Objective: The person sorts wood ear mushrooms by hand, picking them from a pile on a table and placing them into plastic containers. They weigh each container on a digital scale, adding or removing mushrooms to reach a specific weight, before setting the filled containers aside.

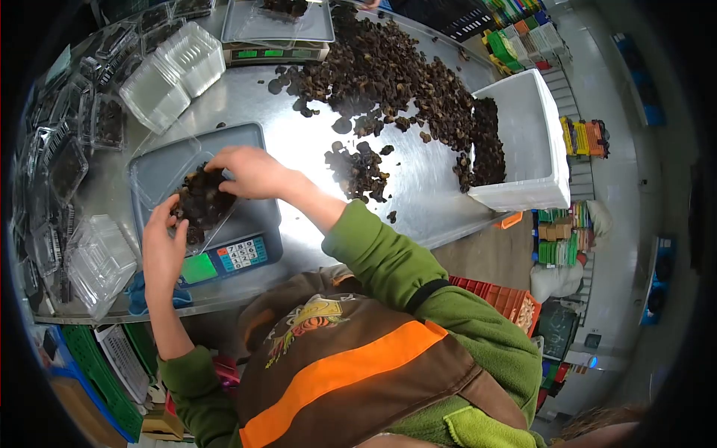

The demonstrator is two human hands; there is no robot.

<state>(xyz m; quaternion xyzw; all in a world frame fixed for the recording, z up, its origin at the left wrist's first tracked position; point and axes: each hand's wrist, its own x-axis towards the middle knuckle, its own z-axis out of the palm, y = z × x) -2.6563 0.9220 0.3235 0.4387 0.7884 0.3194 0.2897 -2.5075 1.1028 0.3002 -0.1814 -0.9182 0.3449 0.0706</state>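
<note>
A clear hinged plastic container (159, 181) lies with its lid folded back on the grey digital scale (269, 213). Dark, wrinkled mushrooms (203, 200), which look like wood ear, fill its near half. At the pile's left edge, my left hand (162, 243) has curled fingers and thumb against the mushrooms and the container's side. From the upper right, my right hand (250, 172) reaches over the same pile, its fingers and thumb bent onto the mushrooms. What lies under its fingertips is partly hidden. The scale's display glows green beside a keypad.
Loose mushrooms (388, 71) spread across the metal table (299, 142), spilling from a tipped white foam box (523, 127). Empty clamshells (175, 75) are stacked at upper left, with filled packs (67, 168) along the left edge. A second scale (276, 52) stands at the back.
</note>
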